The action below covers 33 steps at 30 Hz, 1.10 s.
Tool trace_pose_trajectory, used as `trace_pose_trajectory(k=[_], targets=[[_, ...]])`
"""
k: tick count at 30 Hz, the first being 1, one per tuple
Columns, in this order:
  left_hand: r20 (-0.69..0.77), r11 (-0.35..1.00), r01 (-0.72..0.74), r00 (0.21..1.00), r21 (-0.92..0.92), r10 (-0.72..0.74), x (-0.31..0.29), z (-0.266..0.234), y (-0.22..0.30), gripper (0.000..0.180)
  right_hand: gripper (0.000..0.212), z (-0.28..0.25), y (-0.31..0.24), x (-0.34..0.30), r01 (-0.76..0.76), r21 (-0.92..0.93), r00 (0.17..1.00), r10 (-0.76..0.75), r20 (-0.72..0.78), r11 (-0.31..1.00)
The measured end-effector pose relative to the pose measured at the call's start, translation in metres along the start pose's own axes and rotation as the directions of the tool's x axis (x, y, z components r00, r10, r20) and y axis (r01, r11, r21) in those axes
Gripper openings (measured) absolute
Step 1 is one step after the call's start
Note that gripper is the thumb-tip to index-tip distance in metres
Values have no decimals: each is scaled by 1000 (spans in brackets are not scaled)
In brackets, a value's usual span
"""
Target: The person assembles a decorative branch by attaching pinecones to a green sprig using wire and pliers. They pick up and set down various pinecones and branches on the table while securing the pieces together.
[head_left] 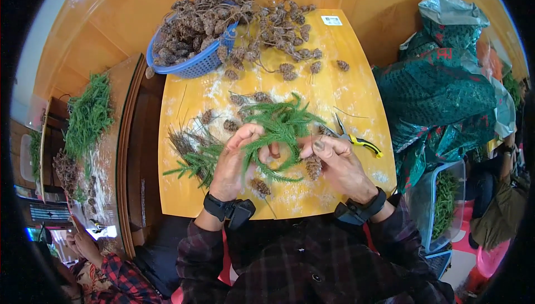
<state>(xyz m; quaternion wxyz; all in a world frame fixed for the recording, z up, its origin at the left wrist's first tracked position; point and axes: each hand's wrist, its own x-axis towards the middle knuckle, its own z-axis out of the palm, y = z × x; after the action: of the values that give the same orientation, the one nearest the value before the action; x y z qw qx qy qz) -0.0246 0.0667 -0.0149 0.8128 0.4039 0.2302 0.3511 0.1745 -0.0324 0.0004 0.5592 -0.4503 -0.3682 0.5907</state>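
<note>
A small wreath of green pine-needle sprigs [287, 122] is bent into a ring above the middle of the yellow table [356, 192]. My left hand [234, 162] grips its left side, with the fingertips showing through the ring. At the ring's right edge, my right hand [343, 164] is closed in a pinch. A brown pine cone [314, 167] hangs just under those fingers, apparently held by its stem, though the exact grip is hidden. Beside my right hand lie pliers [365, 143] with yellow and black handles, jaws apart. Another pine cone [260, 187] rests below the ring.
A blue basket [198, 68] heaped with pine cones stands at the far left, and more cones on stems [278, 30] spread beside it. Loose green sprigs [200, 162] and thin stems lie left. Green sacks [440, 97] crowd the right. Another person's hand [83, 245] is at the lower left.
</note>
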Motion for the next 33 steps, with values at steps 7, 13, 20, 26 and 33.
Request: trace_pose_trajectory(k=[7,13,20,26,33], targets=[[-3,993,-83,996,85,84,-9,9,0,22,28,-1,5,-1,-10,116,1000,9,6,993],[-240,666,-148,858,731,455,-17,36,22,15,27,0,6,-2,57,134,986,-34,-165,989],[378,-16,-410,823,912,424,-22,58,10,37,25,13,2,-9,-48,222,983,85,-161,974],[205,441,-353,914,825,349,-24,31,1,35,25,13,-5,-12,98,88,990,-88,-111,991],[1,821,-27,999,570,32,-34,32,6,28,30,6,-11,-8,180,-107,981,-186,-51,978]])
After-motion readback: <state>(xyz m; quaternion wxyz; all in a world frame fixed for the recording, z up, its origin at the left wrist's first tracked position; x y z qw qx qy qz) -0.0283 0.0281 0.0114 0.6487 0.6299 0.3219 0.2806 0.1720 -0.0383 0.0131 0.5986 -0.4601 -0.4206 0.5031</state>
